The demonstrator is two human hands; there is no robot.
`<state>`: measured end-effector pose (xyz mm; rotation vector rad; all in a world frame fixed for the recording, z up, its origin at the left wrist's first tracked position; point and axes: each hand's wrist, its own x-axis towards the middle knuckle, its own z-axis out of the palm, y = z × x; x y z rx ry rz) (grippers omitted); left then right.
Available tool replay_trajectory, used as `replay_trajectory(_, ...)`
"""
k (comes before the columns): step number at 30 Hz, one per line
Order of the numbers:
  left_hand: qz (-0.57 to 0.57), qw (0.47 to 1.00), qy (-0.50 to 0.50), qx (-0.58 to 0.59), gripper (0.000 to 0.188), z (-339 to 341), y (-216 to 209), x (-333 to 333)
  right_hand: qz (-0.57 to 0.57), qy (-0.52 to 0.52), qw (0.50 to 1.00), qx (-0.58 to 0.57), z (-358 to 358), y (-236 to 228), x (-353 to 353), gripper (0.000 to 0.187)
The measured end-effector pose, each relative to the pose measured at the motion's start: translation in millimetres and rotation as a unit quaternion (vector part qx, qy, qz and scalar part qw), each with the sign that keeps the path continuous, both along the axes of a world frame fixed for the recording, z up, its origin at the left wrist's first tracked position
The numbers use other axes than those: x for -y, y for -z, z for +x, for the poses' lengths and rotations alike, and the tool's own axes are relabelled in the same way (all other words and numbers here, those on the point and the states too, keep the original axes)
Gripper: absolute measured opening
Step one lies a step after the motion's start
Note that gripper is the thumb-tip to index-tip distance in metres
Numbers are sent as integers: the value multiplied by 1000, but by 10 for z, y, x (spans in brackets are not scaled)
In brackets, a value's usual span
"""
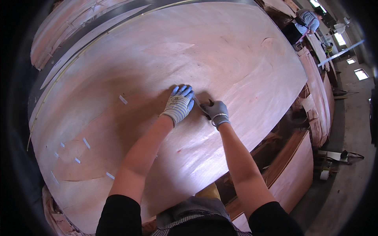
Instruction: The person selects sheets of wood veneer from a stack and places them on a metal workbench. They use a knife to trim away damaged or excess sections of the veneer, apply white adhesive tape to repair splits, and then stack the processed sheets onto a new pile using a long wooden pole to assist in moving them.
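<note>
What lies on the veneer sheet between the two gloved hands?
In the head view, a thin blade-like tool runs from the right hand toward the left hand, over bare veneer sheet. Nothing else shows there.

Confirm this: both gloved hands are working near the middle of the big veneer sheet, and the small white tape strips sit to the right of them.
Wrong side. In the head view both hands, left hand and right hand, are near the middle of the veneer sheet, but the white tape strips sit to their left.
</note>
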<state>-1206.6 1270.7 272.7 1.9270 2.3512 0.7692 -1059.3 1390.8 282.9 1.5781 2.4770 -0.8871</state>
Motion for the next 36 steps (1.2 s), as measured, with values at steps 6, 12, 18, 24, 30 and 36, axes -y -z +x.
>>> replay_trajectory(6,-5,996,74,-46,34,310,0,63,42,-168,984,-50,75,-26,-22,28)
replay_trajectory(12,-44,997,34,-60,32,505,-295,161,-231,-53,949,-208,594,-636,-570,18)
replay_trajectory(18,18,987,-155,-37,26,696,-275,80,-392,-146,885,-206,693,-667,-475,15)
replay_trajectory(24,39,916,-398,-36,29,235,-152,819,-397,-105,887,-211,292,-735,-768,18)
replay_trajectory(30,51,894,-442,-46,30,-903,-142,728,-411,-146,877,-201,-1245,-752,-811,21)
replay_trajectory(36,38,904,-420,-70,34,-1699,7,573,-372,-146,901,-169,-2831,-405,-441,21)
